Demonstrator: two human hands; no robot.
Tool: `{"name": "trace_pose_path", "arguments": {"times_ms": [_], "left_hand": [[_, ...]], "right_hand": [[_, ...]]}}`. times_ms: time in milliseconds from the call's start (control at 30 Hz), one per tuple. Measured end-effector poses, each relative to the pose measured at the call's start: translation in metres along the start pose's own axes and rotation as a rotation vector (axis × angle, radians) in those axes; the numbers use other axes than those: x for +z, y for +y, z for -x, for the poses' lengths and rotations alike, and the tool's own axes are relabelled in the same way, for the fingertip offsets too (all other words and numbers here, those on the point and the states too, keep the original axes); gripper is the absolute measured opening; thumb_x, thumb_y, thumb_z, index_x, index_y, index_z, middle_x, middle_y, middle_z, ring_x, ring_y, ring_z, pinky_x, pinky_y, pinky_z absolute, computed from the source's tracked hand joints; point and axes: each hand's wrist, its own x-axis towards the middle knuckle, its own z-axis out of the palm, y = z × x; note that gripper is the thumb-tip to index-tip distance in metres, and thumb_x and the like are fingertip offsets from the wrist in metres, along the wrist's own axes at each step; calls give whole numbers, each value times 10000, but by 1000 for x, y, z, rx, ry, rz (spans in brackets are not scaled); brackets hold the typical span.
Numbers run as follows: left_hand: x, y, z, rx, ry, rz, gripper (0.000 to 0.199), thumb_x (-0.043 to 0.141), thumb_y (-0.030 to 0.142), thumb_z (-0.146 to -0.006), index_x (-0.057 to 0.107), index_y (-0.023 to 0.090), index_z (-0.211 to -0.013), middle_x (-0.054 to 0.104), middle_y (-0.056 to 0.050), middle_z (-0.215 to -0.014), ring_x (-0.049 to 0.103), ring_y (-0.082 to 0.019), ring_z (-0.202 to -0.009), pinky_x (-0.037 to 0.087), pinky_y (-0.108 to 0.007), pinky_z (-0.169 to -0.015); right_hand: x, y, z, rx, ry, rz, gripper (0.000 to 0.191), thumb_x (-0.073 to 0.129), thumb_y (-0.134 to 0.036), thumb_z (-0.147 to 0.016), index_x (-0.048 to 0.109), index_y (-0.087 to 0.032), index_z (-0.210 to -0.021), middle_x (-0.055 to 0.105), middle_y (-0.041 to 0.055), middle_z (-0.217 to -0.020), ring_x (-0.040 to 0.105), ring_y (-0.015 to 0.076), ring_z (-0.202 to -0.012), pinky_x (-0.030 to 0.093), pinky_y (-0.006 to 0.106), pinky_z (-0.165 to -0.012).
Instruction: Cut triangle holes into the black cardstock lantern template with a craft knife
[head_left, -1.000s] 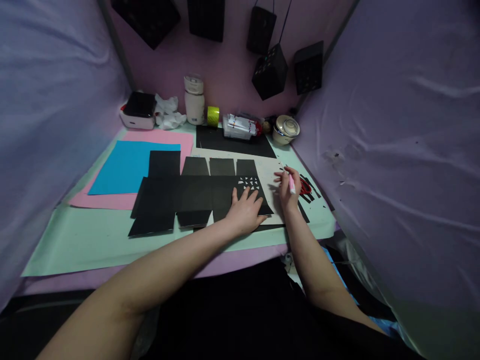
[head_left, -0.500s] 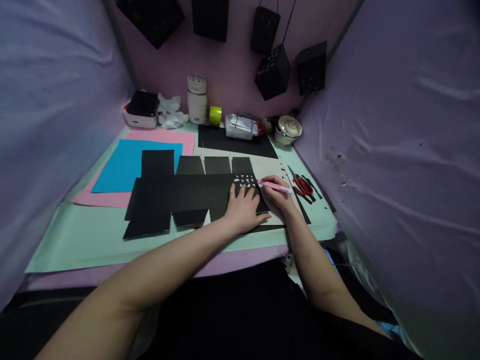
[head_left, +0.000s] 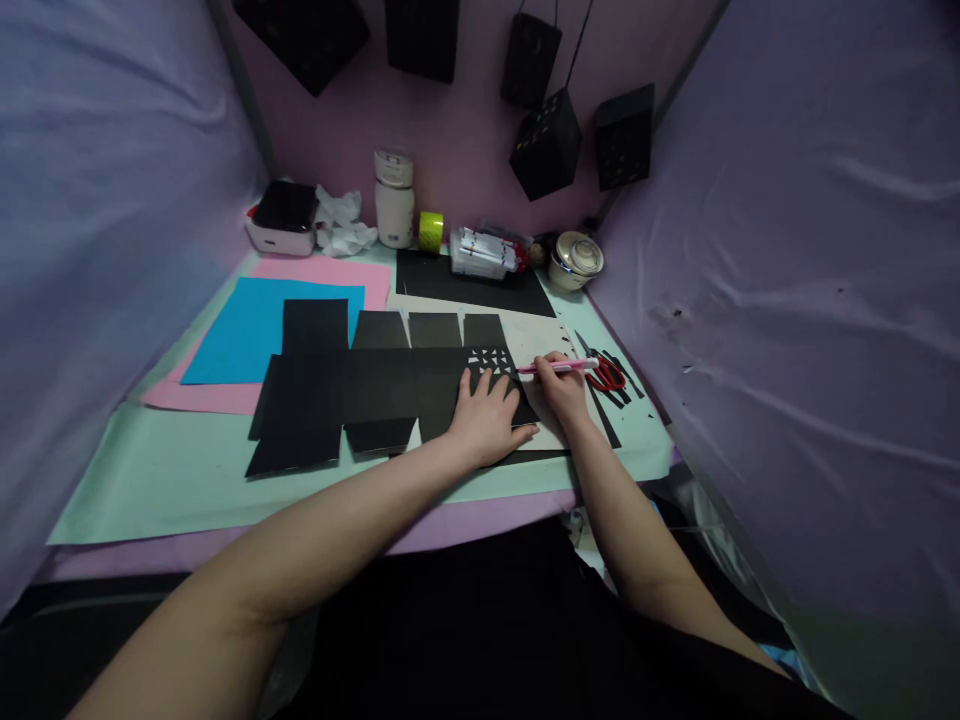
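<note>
My left hand [head_left: 486, 418] lies on the right part of a flat black card sheet [head_left: 379, 385], its fingers spread and holding nothing. Just above those fingertips, the card has a group of small triangular cutouts [head_left: 491, 360] with white showing through. A slim pink pen-like tool [head_left: 566, 367] is in the closed fingers of my right hand [head_left: 561, 390], its tip near the card's right edge. Tabs stick out along the card's top and bottom edges. Under it at the right lies a pale board [head_left: 541, 335].
Red-handled scissors [head_left: 606, 373] and black scraps lie at the right. Blue paper [head_left: 240, 335] and pink paper [head_left: 322, 268] are at the left. A white bottle [head_left: 394, 200], yellow tape roll [head_left: 430, 232] and lidded bowl [head_left: 576, 260] stand behind. Black boxes [head_left: 547, 145] hang above.
My right hand has shifted slightly to the right, and the pink tool now lies closer to level, its tip a little farther right. My left hand has stayed in place.
</note>
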Motion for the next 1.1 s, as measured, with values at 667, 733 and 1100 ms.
{"name": "trace_pose_path", "arguments": {"times_ms": [667,733,1100], "left_hand": [[-2,0,0,-6,-35,21,665,444,669,-880,551,183,-1321,442,-144,-1469,288,-394,-1399,96,-619,-1146],[-2,0,0,-4,-34,25,670,446,669,-880,548,180,-1326,440,-146,-1470,285,-394,-1401,90,-620,-1147],[-6,3,0,-22,-76,44,656,462,653,-886,525,185,-1341,420,-156,-1484,258,-413,-1411,123,-702,-1100]], "right_hand": [[7,1,0,-50,-53,130,150,576,-351,-797,637,-214,-808,688,22,-805,622,193,-775,485,321,-763],[7,1,-1,-57,-55,129,151,577,-351,-797,634,-211,-800,685,22,-798,621,194,-778,481,322,-763],[7,1,-2,-60,-74,157,156,561,-359,-794,622,-222,-751,677,21,-778,617,196,-754,484,335,-765]]}}
